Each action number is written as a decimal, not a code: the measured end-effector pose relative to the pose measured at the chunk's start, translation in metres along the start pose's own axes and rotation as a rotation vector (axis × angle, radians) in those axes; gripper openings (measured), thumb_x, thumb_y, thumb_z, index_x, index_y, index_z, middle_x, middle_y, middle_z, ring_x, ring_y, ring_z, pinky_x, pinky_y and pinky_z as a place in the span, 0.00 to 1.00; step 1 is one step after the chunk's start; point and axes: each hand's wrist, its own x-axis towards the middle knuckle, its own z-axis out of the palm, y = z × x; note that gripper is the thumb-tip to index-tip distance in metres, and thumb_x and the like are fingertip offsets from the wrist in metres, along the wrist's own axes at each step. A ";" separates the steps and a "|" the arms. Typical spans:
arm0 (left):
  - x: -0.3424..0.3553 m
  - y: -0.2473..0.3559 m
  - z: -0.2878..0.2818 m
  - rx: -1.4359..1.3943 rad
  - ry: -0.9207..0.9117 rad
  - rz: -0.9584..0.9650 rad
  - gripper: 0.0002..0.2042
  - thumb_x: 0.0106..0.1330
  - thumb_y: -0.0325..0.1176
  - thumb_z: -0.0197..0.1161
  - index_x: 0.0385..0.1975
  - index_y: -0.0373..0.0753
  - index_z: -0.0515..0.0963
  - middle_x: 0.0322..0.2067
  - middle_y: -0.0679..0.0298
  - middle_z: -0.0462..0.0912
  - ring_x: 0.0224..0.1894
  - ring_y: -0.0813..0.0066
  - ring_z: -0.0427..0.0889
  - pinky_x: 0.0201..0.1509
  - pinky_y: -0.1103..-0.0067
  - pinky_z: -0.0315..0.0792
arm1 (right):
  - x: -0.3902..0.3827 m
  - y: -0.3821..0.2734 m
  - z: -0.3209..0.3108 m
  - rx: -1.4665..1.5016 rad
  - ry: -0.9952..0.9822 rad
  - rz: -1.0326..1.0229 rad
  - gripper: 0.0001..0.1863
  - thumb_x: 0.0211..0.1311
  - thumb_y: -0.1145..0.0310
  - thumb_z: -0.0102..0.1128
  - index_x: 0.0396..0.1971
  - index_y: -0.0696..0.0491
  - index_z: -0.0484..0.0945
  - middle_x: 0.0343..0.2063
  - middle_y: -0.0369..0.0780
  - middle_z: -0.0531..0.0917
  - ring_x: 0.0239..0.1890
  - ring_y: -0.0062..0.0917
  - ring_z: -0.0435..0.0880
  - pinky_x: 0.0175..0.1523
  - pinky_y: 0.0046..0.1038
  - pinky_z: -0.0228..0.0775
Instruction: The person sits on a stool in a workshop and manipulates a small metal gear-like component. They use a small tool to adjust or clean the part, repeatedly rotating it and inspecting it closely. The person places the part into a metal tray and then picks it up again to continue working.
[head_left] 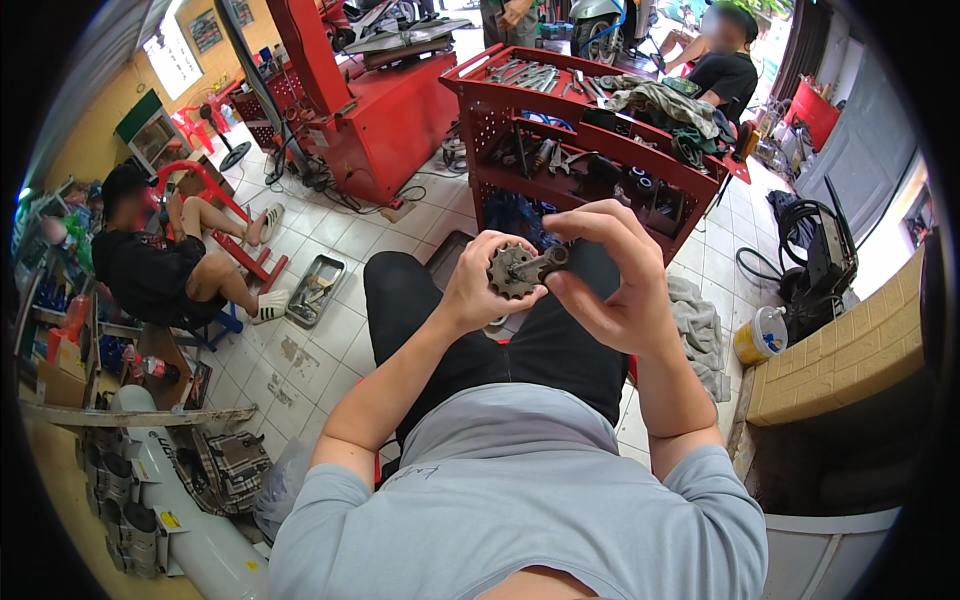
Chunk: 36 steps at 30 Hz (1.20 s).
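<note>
Over my lap, my left hand is closed round a dark toothed metal gear, its toothed face turned up. A short metal arm with a round end lies across the gear and points to the right. My right hand curves round that end with thumb and fingers apart. Its thumb tip is close to the round end; whether it touches cannot be made out. Below the hands, between my knees, a dark tray is partly hidden.
Ahead stands a red tool cart with wrenches and rags on it. A metal tray of parts lies on the tiled floor, near a seated person. To the right are a grey cloth, a yellow-and-white bucket and a black hose.
</note>
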 end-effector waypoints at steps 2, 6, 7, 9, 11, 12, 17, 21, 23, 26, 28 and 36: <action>-0.001 0.003 0.000 -0.034 0.005 -0.044 0.23 0.43 0.36 0.80 0.40 0.41 0.80 0.40 0.62 0.80 0.46 0.62 0.80 0.54 0.69 0.73 | 0.000 -0.002 -0.001 -0.018 -0.020 0.010 0.17 0.48 0.73 0.74 0.41 0.52 0.82 0.36 0.37 0.82 0.39 0.31 0.79 0.47 0.30 0.66; -0.001 0.001 -0.003 0.086 -0.057 -0.010 0.27 0.42 0.25 0.79 0.45 0.36 0.77 0.44 0.62 0.81 0.48 0.72 0.82 0.58 0.75 0.75 | -0.003 0.006 -0.001 -0.034 -0.031 -0.007 0.20 0.47 0.74 0.73 0.45 0.52 0.83 0.37 0.38 0.81 0.39 0.32 0.79 0.48 0.31 0.66; -0.001 0.001 -0.002 0.057 -0.039 -0.011 0.25 0.43 0.29 0.80 0.44 0.38 0.78 0.43 0.62 0.81 0.47 0.69 0.81 0.56 0.73 0.74 | -0.004 0.007 -0.001 -0.024 -0.025 0.013 0.20 0.47 0.74 0.73 0.45 0.52 0.83 0.37 0.38 0.81 0.39 0.32 0.79 0.48 0.31 0.66; 0.000 0.001 0.000 0.001 0.000 -0.018 0.23 0.43 0.36 0.80 0.40 0.41 0.80 0.40 0.62 0.80 0.45 0.62 0.80 0.54 0.69 0.73 | -0.003 0.004 0.000 0.001 -0.007 0.032 0.20 0.47 0.74 0.72 0.44 0.52 0.84 0.36 0.38 0.81 0.39 0.31 0.79 0.48 0.30 0.66; -0.001 0.001 0.000 -0.013 0.005 -0.022 0.23 0.43 0.36 0.80 0.40 0.41 0.80 0.40 0.62 0.80 0.45 0.62 0.79 0.54 0.69 0.73 | 0.001 -0.003 0.002 0.027 0.022 0.032 0.18 0.48 0.74 0.72 0.42 0.52 0.84 0.36 0.38 0.81 0.39 0.31 0.79 0.47 0.30 0.65; -0.001 0.001 0.000 -0.020 0.007 -0.024 0.23 0.43 0.36 0.80 0.40 0.41 0.80 0.40 0.62 0.80 0.46 0.62 0.79 0.54 0.69 0.73 | 0.000 -0.002 0.001 0.006 -0.008 0.006 0.18 0.48 0.74 0.72 0.43 0.52 0.83 0.36 0.38 0.81 0.39 0.31 0.79 0.47 0.31 0.66; 0.000 0.006 -0.001 -0.019 -0.006 -0.056 0.22 0.43 0.36 0.80 0.40 0.41 0.80 0.40 0.62 0.80 0.46 0.62 0.79 0.55 0.69 0.72 | -0.003 0.006 -0.001 -0.035 -0.042 -0.017 0.22 0.48 0.75 0.71 0.47 0.53 0.83 0.37 0.38 0.81 0.40 0.31 0.79 0.47 0.31 0.66; 0.000 0.003 -0.001 0.032 -0.019 -0.008 0.22 0.43 0.36 0.80 0.40 0.41 0.80 0.40 0.62 0.80 0.46 0.62 0.79 0.55 0.69 0.72 | -0.003 0.004 0.000 -0.001 -0.018 0.027 0.19 0.48 0.75 0.71 0.45 0.53 0.83 0.36 0.38 0.81 0.39 0.31 0.79 0.47 0.30 0.66; -0.001 0.003 0.000 0.000 -0.001 -0.021 0.23 0.43 0.36 0.80 0.40 0.41 0.80 0.41 0.62 0.80 0.46 0.62 0.79 0.55 0.69 0.72 | 0.001 -0.004 0.002 0.020 0.008 0.042 0.16 0.48 0.74 0.72 0.40 0.52 0.83 0.36 0.37 0.81 0.39 0.31 0.78 0.47 0.30 0.65; -0.001 0.005 0.000 -0.022 0.006 -0.050 0.23 0.43 0.35 0.80 0.40 0.41 0.80 0.41 0.62 0.80 0.46 0.63 0.79 0.55 0.69 0.72 | -0.001 0.004 -0.002 -0.061 -0.053 -0.047 0.18 0.48 0.73 0.73 0.42 0.52 0.82 0.36 0.38 0.81 0.39 0.31 0.78 0.47 0.31 0.65; 0.000 0.005 -0.001 -0.016 -0.002 -0.048 0.23 0.43 0.35 0.80 0.40 0.41 0.80 0.41 0.62 0.80 0.46 0.63 0.79 0.55 0.69 0.73 | -0.003 0.006 -0.002 -0.040 -0.056 -0.018 0.20 0.49 0.74 0.71 0.45 0.53 0.83 0.36 0.38 0.81 0.39 0.31 0.78 0.48 0.31 0.65; 0.000 0.003 0.000 -0.010 0.000 -0.021 0.23 0.43 0.35 0.80 0.40 0.40 0.80 0.40 0.61 0.80 0.46 0.63 0.80 0.54 0.69 0.73 | 0.001 -0.002 0.001 -0.017 -0.020 0.011 0.16 0.49 0.72 0.74 0.39 0.52 0.82 0.34 0.37 0.81 0.39 0.31 0.78 0.48 0.31 0.65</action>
